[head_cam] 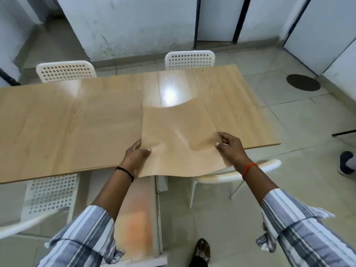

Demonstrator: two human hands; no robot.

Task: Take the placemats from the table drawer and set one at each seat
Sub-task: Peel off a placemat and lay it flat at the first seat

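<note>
A tan, wood-coloured placemat [179, 135] hangs bent above the near right part of the wooden table [231, 97]. My left hand [135, 155] pinches its left edge and my right hand [230, 148] pinches its right edge. Another placemat [106, 128] of the same colour lies flat on the table to the left, its near edge at the table's front. Below the tabletop the open drawer [138, 218] sticks out toward me between my arms.
Two white perforated chairs [65, 71] [189, 59] stand on the far side, and two more [50, 193] [237, 174] on the near side. A dark round mat [303, 82] lies on the tiled floor at right. Another person's shoe [346, 162] shows at the right edge.
</note>
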